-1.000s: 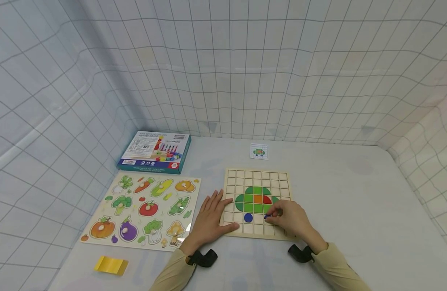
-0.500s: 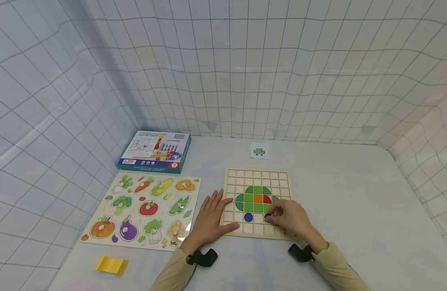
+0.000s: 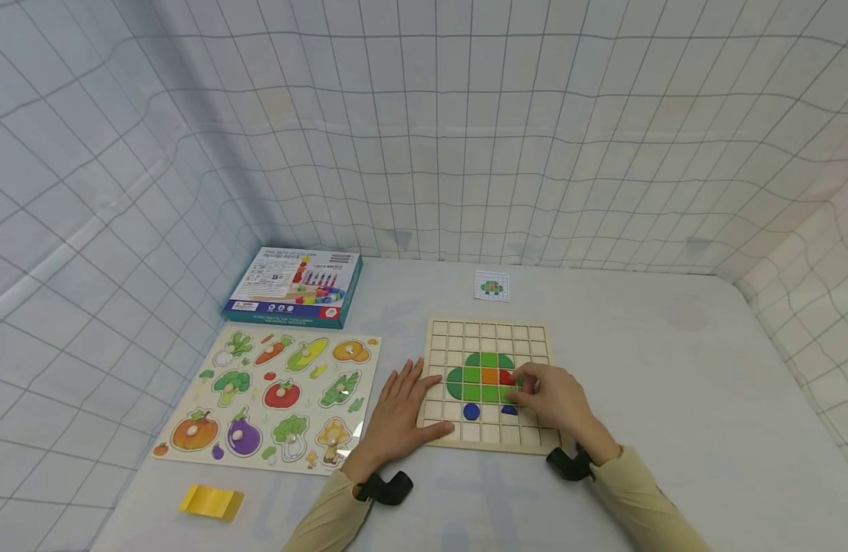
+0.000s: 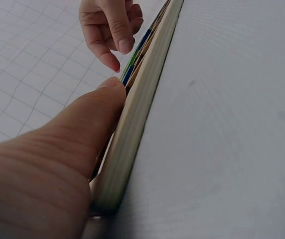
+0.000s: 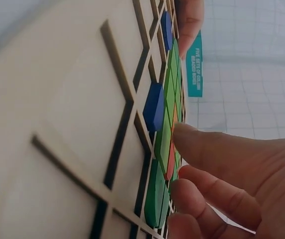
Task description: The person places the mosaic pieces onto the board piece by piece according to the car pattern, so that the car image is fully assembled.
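Note:
My left hand (image 3: 396, 422) lies with fingers spread along the left side of a wooden grid board (image 3: 455, 343). Its thumb stretches over the lower left corner. Green tiles (image 3: 471, 376), an orange tile (image 3: 489, 376) and a red tile (image 3: 505, 376) form a rounded shape in the grid. Beneath that shape are a blue round tile (image 3: 471, 412) and a blue half-round tile (image 3: 509, 410). My right hand (image 3: 558, 395) hovers over the board's right part, bent thumb and fingers apart and close to the red tile, nothing visible between them. It hides some right-hand cells.
Behind the board lies a small pattern card (image 3: 491, 286). To the left are a vegetable knob puzzle (image 3: 313, 399) and a boxed bead set (image 3: 293, 287) behind it. A folded yellow piece (image 3: 212, 503) lies at front left.
My right hand has let go of the blue half-round tile and moved up and slightly right, uncovering it in the grid. The left hand stays in place.

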Demonstrator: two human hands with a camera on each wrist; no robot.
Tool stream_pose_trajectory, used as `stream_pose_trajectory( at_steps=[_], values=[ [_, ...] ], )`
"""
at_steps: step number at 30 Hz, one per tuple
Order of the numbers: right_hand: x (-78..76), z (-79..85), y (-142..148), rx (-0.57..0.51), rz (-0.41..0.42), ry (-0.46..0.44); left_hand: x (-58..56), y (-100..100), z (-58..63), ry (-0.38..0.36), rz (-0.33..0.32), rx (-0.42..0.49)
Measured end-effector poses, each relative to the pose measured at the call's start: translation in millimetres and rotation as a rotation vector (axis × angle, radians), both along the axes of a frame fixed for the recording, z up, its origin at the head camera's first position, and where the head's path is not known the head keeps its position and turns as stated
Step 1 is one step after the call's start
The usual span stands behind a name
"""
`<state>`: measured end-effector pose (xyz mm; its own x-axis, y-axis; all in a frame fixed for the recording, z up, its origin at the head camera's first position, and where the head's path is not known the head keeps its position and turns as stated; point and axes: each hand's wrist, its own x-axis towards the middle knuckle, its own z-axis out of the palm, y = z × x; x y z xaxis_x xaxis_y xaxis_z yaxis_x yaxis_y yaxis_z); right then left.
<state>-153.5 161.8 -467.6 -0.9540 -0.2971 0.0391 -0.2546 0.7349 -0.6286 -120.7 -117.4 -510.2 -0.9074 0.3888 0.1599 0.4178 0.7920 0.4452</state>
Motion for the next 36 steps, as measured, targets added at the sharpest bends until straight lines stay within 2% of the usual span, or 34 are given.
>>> stream_pose_trajectory(
  at_steps=[5,26,36],
  values=[
    [-1.8,0.9,-0.9,0.030,-0.010,-0.041,-0.6,-0.3,0.0,0.002,-0.002,-0.003],
    [-6.4,-0.4,-3.1,0.069,-0.021,-0.028,-1.0,-1.5,-1.8,0.007,0.001,0.000],
    [4.0,7.0,10.7,0.045,-0.058,-0.002,-0.4,-1.0,-2.4,0.006,0.001,0.002]
  ],
)
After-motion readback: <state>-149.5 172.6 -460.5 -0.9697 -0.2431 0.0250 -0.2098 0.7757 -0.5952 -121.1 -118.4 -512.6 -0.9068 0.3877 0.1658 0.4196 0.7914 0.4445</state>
